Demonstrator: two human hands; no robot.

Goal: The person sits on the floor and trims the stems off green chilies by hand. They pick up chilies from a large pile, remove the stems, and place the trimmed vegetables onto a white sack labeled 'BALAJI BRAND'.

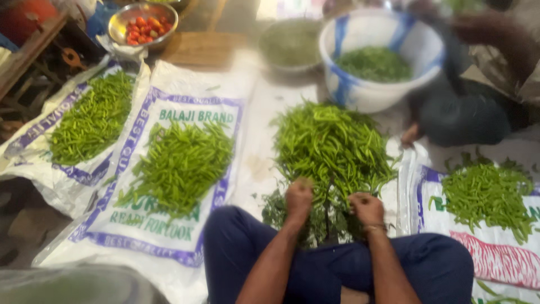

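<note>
Both hands are in the chilli pile (332, 149), which spreads toward twelve o'clock: left hand (298, 198) and right hand (367, 208) each pinched on chillies (too blurred to be sure), equally near.

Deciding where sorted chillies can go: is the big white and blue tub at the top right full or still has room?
Partly filled. The tub holds green chillies well below its rim, with bare inner wall showing above them.

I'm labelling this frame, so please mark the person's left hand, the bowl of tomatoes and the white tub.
left hand (298, 198): head view, back of the hand.
bowl of tomatoes (120, 18): head view, bare metal rim at left.
white tub (365, 95): head view, outer front wall.
</note>
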